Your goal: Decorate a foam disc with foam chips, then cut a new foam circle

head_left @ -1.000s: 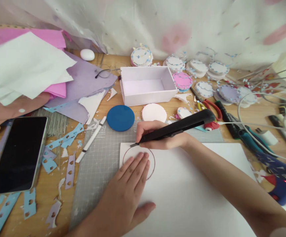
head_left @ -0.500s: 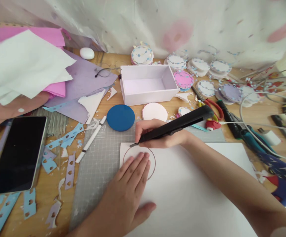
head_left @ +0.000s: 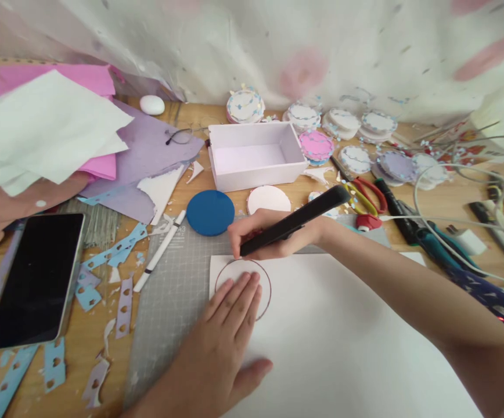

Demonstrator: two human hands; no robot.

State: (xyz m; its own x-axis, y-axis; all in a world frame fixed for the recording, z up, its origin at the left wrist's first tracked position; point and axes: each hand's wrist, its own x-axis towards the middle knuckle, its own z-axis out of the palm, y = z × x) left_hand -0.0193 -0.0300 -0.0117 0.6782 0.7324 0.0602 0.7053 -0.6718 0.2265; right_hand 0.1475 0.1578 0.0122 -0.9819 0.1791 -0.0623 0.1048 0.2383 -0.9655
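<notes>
A large white sheet [head_left: 321, 325] lies on the grey cutting mat [head_left: 160, 325], with a dark circle drawn near its upper left corner. My left hand [head_left: 230, 325] rests flat on the sheet, fingertips inside the circle and thumb spread apart. My right hand [head_left: 273, 232] is wrapped round a black utility knife [head_left: 299, 217]. Its lower end points at the top of the circle, but the blade tip is hidden behind my fingers. Just beyond my right hand lie a blue disc [head_left: 211, 212] and a pale pink disc [head_left: 269, 200].
Behind the mat stands a white open box [head_left: 258, 168]. Small decorated round stacks [head_left: 245, 106] line the back. At left are a phone [head_left: 36, 278], punched paper strips [head_left: 123, 307] and paper sheets [head_left: 47, 133]. A white pen [head_left: 160, 252] crosses the mat's edge. Scissors [head_left: 367, 197], pliers and cables crowd the right.
My right hand has turned the knife slightly, so its blade no longer shows. My left hand stays on the sheet. The whole view has shifted a little.
</notes>
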